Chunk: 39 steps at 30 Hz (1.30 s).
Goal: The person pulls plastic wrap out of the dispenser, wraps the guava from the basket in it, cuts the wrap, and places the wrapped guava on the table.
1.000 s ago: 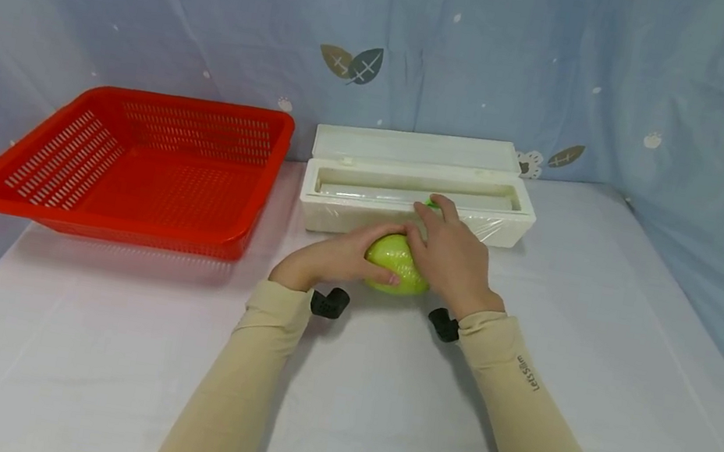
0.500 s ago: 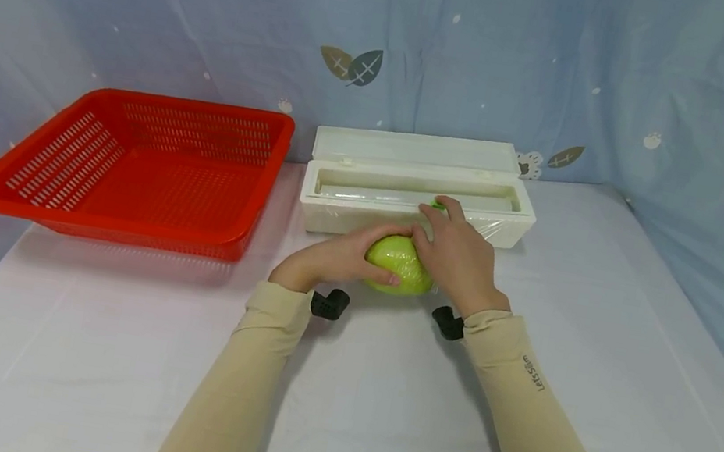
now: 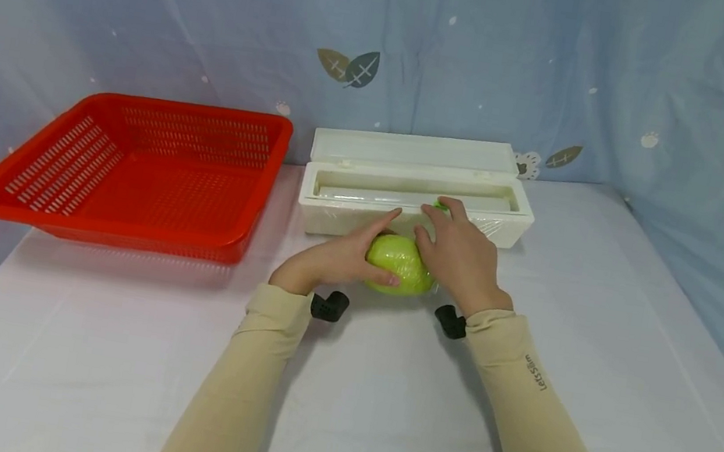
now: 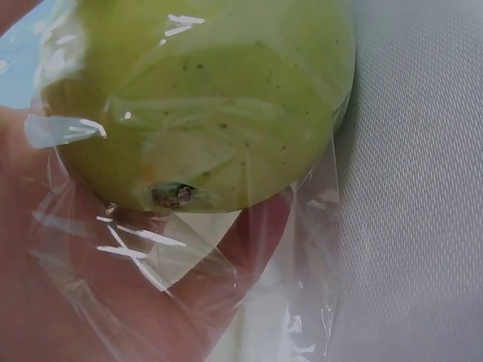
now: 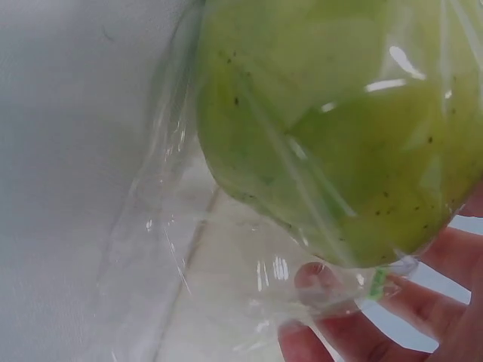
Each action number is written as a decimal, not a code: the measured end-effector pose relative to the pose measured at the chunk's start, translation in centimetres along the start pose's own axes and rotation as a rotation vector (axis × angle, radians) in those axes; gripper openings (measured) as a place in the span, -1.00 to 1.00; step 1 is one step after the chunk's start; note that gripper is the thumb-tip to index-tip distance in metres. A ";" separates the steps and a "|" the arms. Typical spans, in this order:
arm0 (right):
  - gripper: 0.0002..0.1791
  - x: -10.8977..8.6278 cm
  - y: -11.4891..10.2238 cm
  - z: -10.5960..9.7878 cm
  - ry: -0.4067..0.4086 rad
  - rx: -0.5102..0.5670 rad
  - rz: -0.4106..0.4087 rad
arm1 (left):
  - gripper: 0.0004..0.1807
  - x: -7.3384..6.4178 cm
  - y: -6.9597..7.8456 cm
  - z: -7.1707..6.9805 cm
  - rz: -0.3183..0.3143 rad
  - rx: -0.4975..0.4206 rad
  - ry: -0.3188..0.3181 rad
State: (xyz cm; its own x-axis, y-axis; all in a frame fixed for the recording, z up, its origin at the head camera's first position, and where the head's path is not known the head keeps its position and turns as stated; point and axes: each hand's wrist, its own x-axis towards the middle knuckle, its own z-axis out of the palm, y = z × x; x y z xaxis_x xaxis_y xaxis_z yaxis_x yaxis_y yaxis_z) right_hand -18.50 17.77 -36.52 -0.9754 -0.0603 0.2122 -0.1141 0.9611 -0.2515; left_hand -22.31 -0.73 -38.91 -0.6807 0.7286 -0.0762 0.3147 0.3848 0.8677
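Observation:
A yellow-green, dark-specked fruit (image 3: 402, 262) wrapped in clear cling film (image 4: 264, 249) sits on the table in front of the white box. My left hand (image 3: 339, 254) holds it from the left, with the thumb on its near side and one finger stretched up towards the box. On its right, my right hand (image 3: 463, 262) has bent fingers at the box's front edge, gathering the cling film (image 5: 249, 264). A small green piece (image 3: 440, 205) shows by these fingertips; what it is I cannot tell. The fruit's stem scar shows in the left wrist view.
The lid of the long white box (image 3: 335, 218) stands raised, and a pale roll (image 3: 402, 199) lies inside. A red slotted basket (image 3: 231, 245) stands at the left on the white table (image 3: 99, 358). Blue patterned cloth (image 3: 225, 15) hangs behind.
My right hand has shifted slightly right, the small green piece moving along with its fingertips. One finger of my left hand has lifted away from the fruit and the right hand.

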 end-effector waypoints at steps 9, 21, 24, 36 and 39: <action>-0.55 0.0 0.3 -0.2 0.003 0.000 0.004 | 0.17 -0.6 1.9 -0.1 -0.048 -0.041 0.012; -0.56 0.3 0.8 -0.5 -0.016 0.000 0.015 | 0.15 -0.2 0.8 -0.1 -0.052 -0.022 0.010; -0.57 0.3 1.0 -0.6 -0.014 0.006 0.019 | 0.16 0.0 0.3 0.0 -0.045 -0.023 0.013; -0.60 0.3 1.6 -0.9 0.006 0.017 0.030 | 0.19 0.1 0.1 0.1 -0.052 -0.017 0.013; -0.60 0.3 1.6 -1.0 0.011 0.023 0.032 | 0.19 0.0 0.1 0.1 -0.058 -0.006 0.018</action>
State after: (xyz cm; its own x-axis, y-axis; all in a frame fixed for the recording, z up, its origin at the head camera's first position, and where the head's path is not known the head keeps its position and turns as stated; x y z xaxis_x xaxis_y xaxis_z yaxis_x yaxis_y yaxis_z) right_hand -18.76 19.61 -35.91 -0.9764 -0.0267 0.2142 -0.0875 0.9561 -0.2798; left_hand -22.27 -0.63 -38.87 -0.7094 0.6949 -0.1180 0.2705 0.4230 0.8648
